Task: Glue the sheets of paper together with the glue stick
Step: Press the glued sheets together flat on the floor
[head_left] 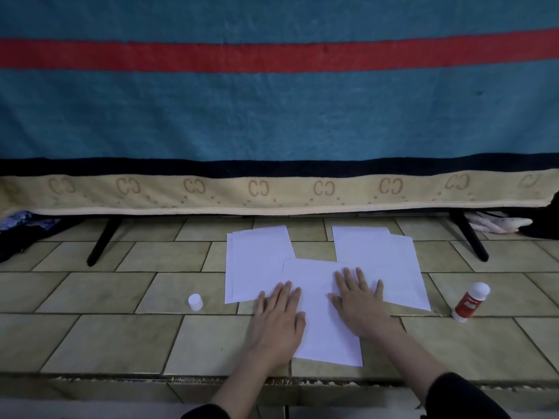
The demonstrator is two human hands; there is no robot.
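Left hand point(279, 316) and right hand point(358, 300), both spread flat (fingers extended, holding nothing), press the near sheet point(320, 309) on the tiled worktop point(121, 337). Glue stick point(470, 302) lies right of the right hand; its cap point(195, 302) stands left.

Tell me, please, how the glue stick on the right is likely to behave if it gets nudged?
The glue stick seems to lie tilted on its round side, so a sideways nudge would probably roll it across the smooth tiles. It looks small and plastic, likely light and rigid. Its cap seems to sit apart, so the exposed tip might smear.
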